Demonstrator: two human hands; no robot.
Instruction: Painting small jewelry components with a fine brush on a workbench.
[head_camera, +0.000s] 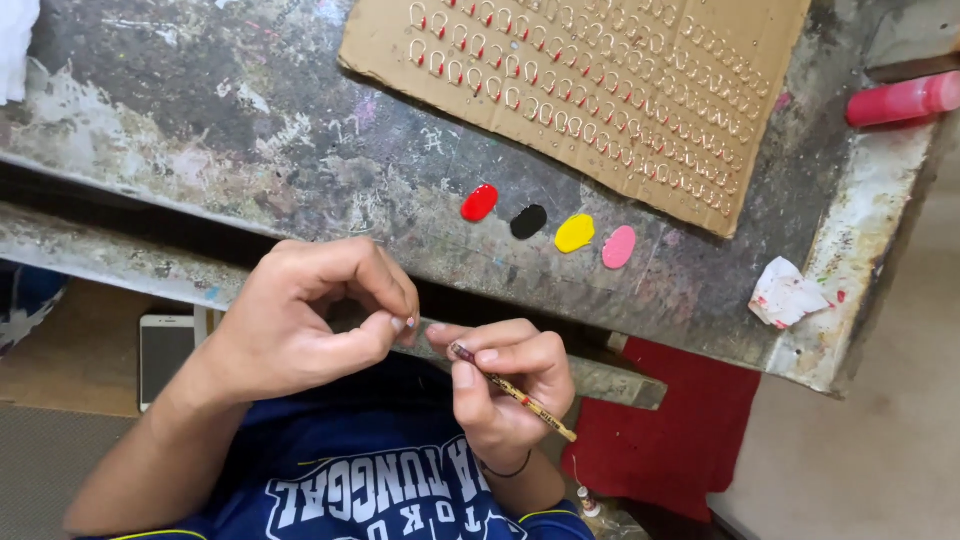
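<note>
My left hand (300, 320) is curled, with thumb and forefinger pinched together at the table's front edge; whatever tiny piece is between them is hidden. My right hand (505, 385) holds a thin patterned stick (515, 392) like a pen, its dark tip up close to the left fingertips. Just beyond the hands, on the worn table (250, 130), lie small blobs of paint: red (479, 202), black (528, 221), yellow (574, 233) and pink (619, 246). A sheet of cardboard (760, 30) carrying rows of several small ring-shaped pieces lies further back.
A pink bottle (900, 100) lies at the table's right edge. A crumpled paint-stained paper (785, 295) sits near the front right corner. A white phone (165, 355) rests on a lower surface at left. Red cloth (680, 420) hangs below the table at right.
</note>
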